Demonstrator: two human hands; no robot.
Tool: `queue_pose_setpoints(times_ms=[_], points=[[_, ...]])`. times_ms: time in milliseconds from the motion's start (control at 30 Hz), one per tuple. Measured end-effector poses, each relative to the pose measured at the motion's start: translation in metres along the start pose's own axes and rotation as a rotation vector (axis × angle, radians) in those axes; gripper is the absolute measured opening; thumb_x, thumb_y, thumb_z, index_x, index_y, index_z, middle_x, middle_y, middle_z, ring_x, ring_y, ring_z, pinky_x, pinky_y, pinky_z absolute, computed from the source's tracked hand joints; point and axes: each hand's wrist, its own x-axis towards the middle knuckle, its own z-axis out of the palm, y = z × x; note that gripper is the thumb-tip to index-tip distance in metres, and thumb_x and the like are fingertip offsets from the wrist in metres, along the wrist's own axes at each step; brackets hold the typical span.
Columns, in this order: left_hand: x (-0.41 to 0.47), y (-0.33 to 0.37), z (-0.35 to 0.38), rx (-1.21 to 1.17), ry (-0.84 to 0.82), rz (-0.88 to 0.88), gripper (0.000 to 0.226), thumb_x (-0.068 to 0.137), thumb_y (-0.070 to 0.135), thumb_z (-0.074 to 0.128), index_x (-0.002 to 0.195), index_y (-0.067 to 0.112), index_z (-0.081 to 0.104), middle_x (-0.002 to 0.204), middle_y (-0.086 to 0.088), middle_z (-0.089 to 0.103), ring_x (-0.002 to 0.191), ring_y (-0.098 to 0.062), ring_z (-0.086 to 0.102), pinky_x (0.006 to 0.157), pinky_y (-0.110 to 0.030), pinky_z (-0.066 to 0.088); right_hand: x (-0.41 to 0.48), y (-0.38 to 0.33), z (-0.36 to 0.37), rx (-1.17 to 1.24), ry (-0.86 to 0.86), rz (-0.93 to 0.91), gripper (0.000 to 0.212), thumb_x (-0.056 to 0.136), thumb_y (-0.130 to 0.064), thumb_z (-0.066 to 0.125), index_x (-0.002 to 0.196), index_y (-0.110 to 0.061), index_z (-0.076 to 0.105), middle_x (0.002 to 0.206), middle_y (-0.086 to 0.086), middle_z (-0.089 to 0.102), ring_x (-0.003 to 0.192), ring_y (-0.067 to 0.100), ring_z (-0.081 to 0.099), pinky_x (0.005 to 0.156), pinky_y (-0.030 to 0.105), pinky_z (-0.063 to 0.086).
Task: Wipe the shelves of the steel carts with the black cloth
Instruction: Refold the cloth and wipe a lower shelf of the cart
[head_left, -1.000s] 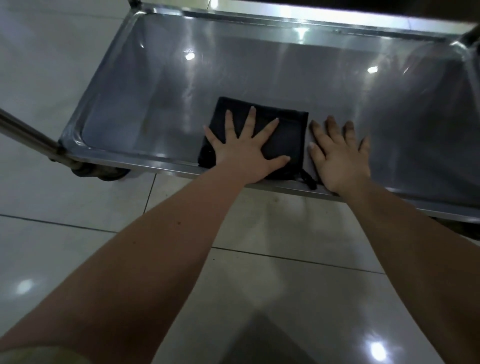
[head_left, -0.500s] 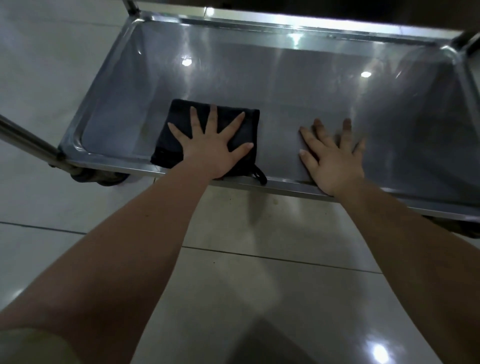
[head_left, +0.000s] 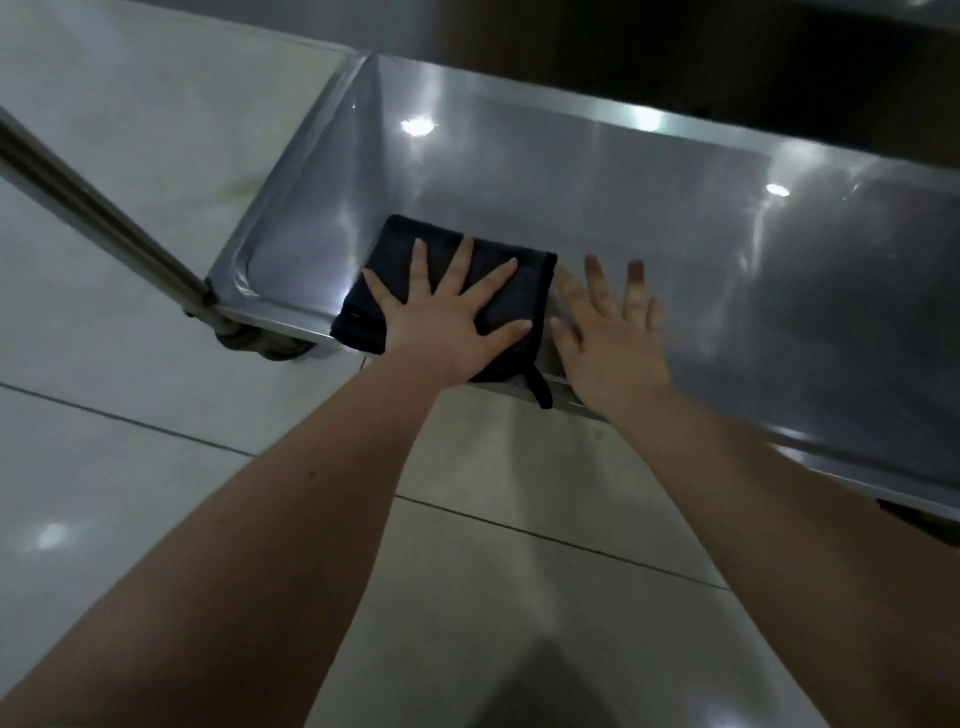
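Observation:
A folded black cloth (head_left: 522, 291) lies on the low steel cart shelf (head_left: 649, 208), near its front left corner. My left hand (head_left: 447, 322) presses flat on the cloth with fingers spread. A small loop of the cloth hangs over the shelf's front rim. My right hand (head_left: 608, 332) rests flat on the bare steel just right of the cloth, fingers straight and blurred.
A steel cart post (head_left: 93, 218) slants up from the shelf's front left corner, with a caster (head_left: 260, 343) under it. A darker upper shelf (head_left: 779, 67) overhangs the back. Glossy white floor tiles (head_left: 130, 467) surround the cart.
My left hand slid the cloth left toward the shelf's corner. My right hand moved left across the steel and now sits close beside the cloth. The view shifted right and tilted.

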Motion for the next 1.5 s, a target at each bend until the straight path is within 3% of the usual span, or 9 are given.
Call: queue_pose_setpoints(times_ms=[67, 200, 400, 733, 900, 1000, 1233, 1400, 1500], points=[[-0.004, -0.026, -0.003, 0.008, -0.009, -0.019, 0.073, 0.079, 0.087, 0.013, 0.143, 0.063, -0.010, 0.161, 0.015, -0.017, 0.148, -0.033, -0.019, 0.104, -0.077, -0.008, 0.018, -0.026, 0.007, 0.059, -0.014, -0.001, 0.054, 0.104, -0.043, 0.019, 0.153, -0.039, -0.003, 0.164, -0.007, -0.007, 0.148, 0.030, -0.016, 0.118, 0.056, -0.005], [-0.006, -0.085, -0.012, 0.015, -0.044, -0.073, 0.071, 0.078, 0.088, 0.015, 0.140, 0.066, -0.011, 0.161, 0.018, -0.016, 0.148, -0.031, -0.017, 0.105, -0.078, -0.005, 0.022, -0.036, 0.021, -0.090, -0.072, -0.020, 0.056, 0.099, -0.056, 0.011, 0.150, -0.047, -0.009, 0.162, -0.015, -0.007, 0.148, 0.027, -0.014, 0.112, 0.067, -0.008], [0.012, -0.141, -0.018, 0.021, -0.050, -0.071, 0.074, 0.072, 0.091, 0.012, 0.139, 0.068, -0.009, 0.162, 0.017, -0.015, 0.148, -0.031, -0.019, 0.105, -0.076, -0.011, 0.023, -0.039, 0.024, -0.106, -0.032, -0.001, 0.059, 0.095, -0.063, 0.012, 0.150, -0.049, -0.004, 0.163, -0.014, -0.004, 0.149, 0.028, -0.013, 0.112, 0.066, -0.010], [0.085, -0.110, -0.036, 0.032, -0.039, -0.091, 0.075, 0.076, 0.091, 0.015, 0.143, 0.064, -0.007, 0.162, 0.013, -0.014, 0.146, -0.038, -0.019, 0.100, -0.080, -0.010, 0.023, -0.043, 0.027, -0.134, 0.001, 0.020, 0.059, 0.096, -0.061, 0.012, 0.150, -0.048, -0.006, 0.162, -0.014, -0.007, 0.148, 0.029, -0.013, 0.112, 0.063, -0.011], [0.065, -0.053, -0.019, 0.047, -0.022, 0.088, 0.074, 0.079, 0.089, 0.014, 0.144, 0.062, -0.005, 0.163, 0.010, -0.013, 0.145, -0.042, -0.019, 0.099, -0.081, -0.009, 0.023, -0.039, 0.026, -0.110, -0.010, 0.022, 0.059, 0.098, -0.057, 0.018, 0.152, -0.045, -0.002, 0.162, -0.015, -0.007, 0.149, 0.028, -0.012, 0.112, 0.064, -0.012], [0.050, -0.063, -0.013, 0.051, -0.001, 0.127, 0.073, 0.079, 0.088, 0.016, 0.144, 0.063, -0.004, 0.163, 0.013, -0.012, 0.147, -0.038, -0.017, 0.101, -0.080, -0.008, 0.022, -0.037, 0.026, -0.093, 0.001, 0.019, 0.059, 0.097, -0.059, 0.018, 0.152, -0.046, 0.000, 0.162, -0.016, -0.004, 0.149, 0.026, -0.009, 0.113, 0.062, -0.010], [0.024, -0.158, -0.025, 0.064, -0.059, -0.116, 0.072, 0.078, 0.087, 0.019, 0.140, 0.066, -0.010, 0.162, 0.014, -0.017, 0.148, -0.032, -0.018, 0.106, -0.075, -0.011, 0.024, -0.038, 0.025, -0.044, 0.029, 0.018, 0.060, 0.095, -0.064, 0.022, 0.151, -0.050, 0.006, 0.162, -0.016, 0.003, 0.150, 0.027, -0.005, 0.114, 0.063, -0.007], [0.017, -0.149, -0.025, 0.048, -0.091, -0.154, 0.072, 0.080, 0.086, 0.022, 0.141, 0.064, -0.011, 0.161, 0.015, -0.020, 0.147, -0.032, -0.020, 0.107, -0.073, -0.014, 0.025, -0.030, 0.016, -0.043, -0.083, -0.034, 0.064, 0.093, -0.068, 0.026, 0.150, -0.050, 0.003, 0.162, -0.016, -0.005, 0.149, 0.026, -0.009, 0.113, 0.065, -0.007], [0.016, -0.147, -0.030, 0.041, -0.098, -0.156, 0.074, 0.079, 0.086, 0.021, 0.142, 0.064, -0.011, 0.161, 0.015, -0.020, 0.147, -0.032, -0.020, 0.107, -0.073, -0.013, 0.017, 0.007, -0.005, -0.248, -0.118, 0.010, 0.070, 0.089, -0.075, 0.021, 0.150, -0.050, -0.002, 0.163, -0.013, -0.005, 0.149, 0.033, -0.005, 0.109, 0.070, -0.006]])
